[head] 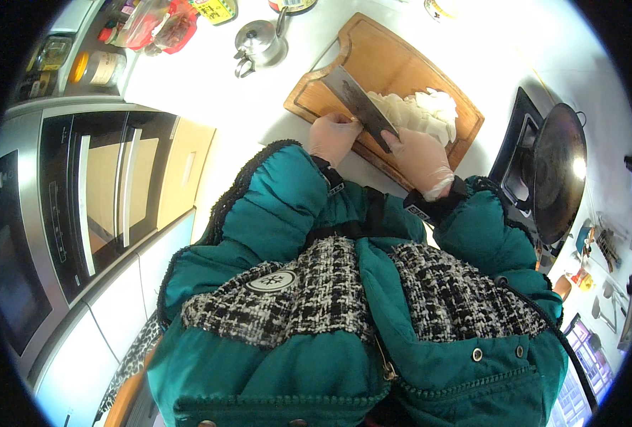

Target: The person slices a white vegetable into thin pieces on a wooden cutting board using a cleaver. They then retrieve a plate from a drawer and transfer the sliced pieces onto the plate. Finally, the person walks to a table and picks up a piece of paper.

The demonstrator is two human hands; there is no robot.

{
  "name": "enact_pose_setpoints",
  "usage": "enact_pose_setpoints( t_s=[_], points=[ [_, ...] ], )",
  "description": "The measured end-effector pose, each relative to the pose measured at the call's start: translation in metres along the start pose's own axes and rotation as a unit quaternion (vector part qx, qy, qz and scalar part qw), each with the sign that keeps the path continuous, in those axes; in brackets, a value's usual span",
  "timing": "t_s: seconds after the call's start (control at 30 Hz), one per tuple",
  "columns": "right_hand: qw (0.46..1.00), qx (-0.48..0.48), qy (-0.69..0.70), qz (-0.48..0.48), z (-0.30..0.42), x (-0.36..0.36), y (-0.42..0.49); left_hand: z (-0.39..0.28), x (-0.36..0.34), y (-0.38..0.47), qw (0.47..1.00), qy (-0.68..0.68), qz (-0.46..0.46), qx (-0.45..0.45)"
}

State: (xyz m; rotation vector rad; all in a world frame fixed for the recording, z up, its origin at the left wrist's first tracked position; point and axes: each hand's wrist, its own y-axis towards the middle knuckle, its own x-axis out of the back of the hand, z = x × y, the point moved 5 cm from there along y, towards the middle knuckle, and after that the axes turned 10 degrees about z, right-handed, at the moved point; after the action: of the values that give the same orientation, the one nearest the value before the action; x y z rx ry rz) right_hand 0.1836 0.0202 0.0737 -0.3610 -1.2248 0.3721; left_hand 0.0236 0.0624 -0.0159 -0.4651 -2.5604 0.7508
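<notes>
A wooden cutting board (396, 48) with a juice groove lies at a slant on the white counter. My right hand (422, 160), in a thin clear glove, grips the handle of a broad-bladed cleaver (356, 99). Its blade extends up and to the left across the board. Beside it my left hand (334, 139), also gloved, has its fingers curled at the board's near edge. At those fingertips shows a small pale piece of food (354, 120), partly hidden. A heap of white vegetable slices (428, 112) rests on the board to the right of the blade.
A metal kettle (260, 42) stands beyond the board to the left. On the right, a dark wok (558, 173) sits tilted in view over a gas hob (516, 155). Bagged food (172, 32) and a yellow-lidded jar (100, 68) are at upper left, above built-in ovens (108, 197).
</notes>
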Motion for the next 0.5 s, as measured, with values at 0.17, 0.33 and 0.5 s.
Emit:
enact_pose_setpoints(
  t_s=[0.17,0.33,0.5],
  points=[
    [1.000,-0.005,-0.024,0.012,0.005,0.013,-0.013,-0.002,0.000,0.001,0.999,-0.026,0.027,0.003],
    [0.999,0.014,-0.031,0.002,0.010,0.014,-0.012,0.002,-0.002,0.001,1.000,-0.026,0.015,0.008],
    [0.999,-0.001,-0.032,0.017,0.008,0.016,-0.017,0.006,-0.005,0.005,0.998,-0.053,0.024,0.007]
  ],
)
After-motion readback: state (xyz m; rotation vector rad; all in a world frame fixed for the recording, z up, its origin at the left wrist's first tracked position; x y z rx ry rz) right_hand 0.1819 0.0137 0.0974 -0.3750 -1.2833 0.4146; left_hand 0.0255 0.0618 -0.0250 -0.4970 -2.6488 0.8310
